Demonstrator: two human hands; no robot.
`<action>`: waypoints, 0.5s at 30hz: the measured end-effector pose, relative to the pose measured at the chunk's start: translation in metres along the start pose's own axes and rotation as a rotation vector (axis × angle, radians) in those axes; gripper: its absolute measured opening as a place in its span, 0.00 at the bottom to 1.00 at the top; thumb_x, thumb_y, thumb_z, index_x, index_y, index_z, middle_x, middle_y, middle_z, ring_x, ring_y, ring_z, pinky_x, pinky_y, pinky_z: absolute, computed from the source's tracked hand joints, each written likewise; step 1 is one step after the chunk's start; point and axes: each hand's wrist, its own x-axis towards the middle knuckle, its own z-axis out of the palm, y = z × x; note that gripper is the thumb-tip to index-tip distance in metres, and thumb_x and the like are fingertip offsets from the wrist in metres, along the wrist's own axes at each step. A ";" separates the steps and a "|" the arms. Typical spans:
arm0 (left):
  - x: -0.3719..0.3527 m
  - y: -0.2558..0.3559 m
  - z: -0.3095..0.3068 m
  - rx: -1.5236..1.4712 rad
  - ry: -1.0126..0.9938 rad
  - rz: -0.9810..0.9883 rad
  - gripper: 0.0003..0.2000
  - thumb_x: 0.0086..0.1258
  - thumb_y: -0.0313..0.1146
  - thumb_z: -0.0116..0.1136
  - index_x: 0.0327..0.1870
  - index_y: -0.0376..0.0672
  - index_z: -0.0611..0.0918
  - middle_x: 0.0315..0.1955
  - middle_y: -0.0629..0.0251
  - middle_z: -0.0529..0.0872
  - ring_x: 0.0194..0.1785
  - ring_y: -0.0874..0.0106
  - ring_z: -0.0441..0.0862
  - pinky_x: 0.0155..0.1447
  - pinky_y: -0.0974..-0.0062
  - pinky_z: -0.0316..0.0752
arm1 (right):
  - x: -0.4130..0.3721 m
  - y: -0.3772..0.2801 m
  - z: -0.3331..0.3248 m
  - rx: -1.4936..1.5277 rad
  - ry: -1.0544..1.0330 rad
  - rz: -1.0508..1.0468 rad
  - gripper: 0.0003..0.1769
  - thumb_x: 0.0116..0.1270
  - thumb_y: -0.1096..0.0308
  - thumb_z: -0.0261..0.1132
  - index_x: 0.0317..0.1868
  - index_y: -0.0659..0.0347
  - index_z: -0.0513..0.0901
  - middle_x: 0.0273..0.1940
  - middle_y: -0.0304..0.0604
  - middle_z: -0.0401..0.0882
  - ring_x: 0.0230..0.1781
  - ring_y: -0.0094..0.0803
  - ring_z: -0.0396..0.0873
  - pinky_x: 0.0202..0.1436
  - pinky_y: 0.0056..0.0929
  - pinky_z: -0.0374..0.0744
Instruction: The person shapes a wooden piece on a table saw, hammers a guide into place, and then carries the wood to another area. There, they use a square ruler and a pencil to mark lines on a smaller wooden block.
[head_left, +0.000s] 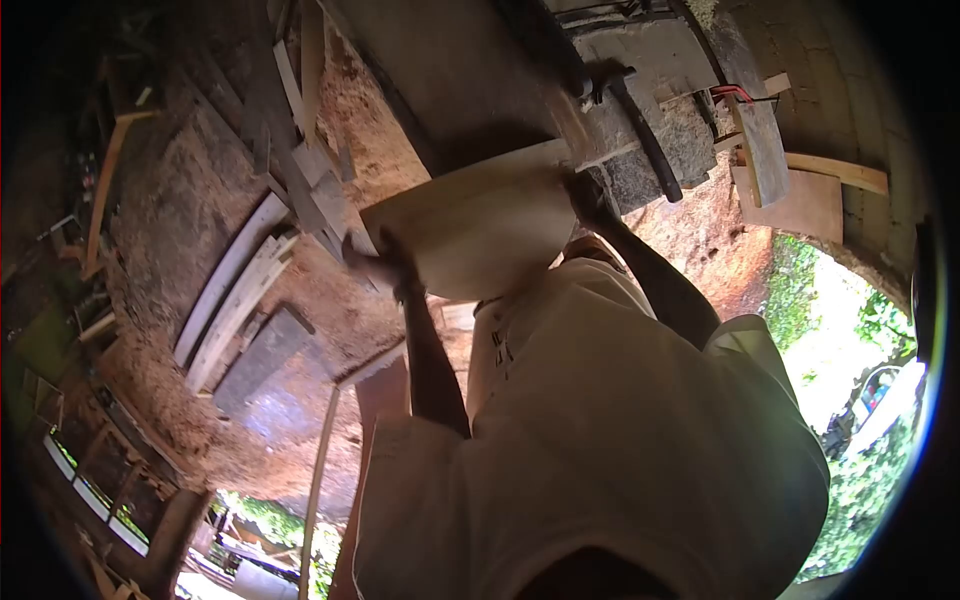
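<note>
A wide, pale wooden board (480,215) is held in front of my body, its far edge against a large dark panel or bench surface (450,80). My left hand (385,265) is at the board's left end, with the thumb and some fingers apart around the edge. At the opposite end my right hand (590,200) grips the edge, its fingers partly lost in shadow. A hammer (643,135) with a dark handle lies on the worktop just beyond my right hand.
Several planks (240,310) lie on the sawdust-covered ground to the left. Dark timber offcuts (265,360) are beside them. On the right, wood pieces (765,150) and a brown flat panel (800,200) stand near a wall. Bright greenery (860,300) shows outside.
</note>
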 end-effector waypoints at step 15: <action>0.059 0.044 -0.068 -0.964 -0.949 -1.121 0.23 0.78 0.44 0.60 0.68 0.40 0.78 0.58 0.58 0.87 0.60 0.61 0.86 0.64 0.60 0.84 | 0.014 -0.183 -0.130 0.045 0.325 -0.719 0.24 0.57 0.66 0.76 0.54 0.60 0.81 0.56 0.55 0.78 0.57 0.55 0.78 0.63 0.57 0.76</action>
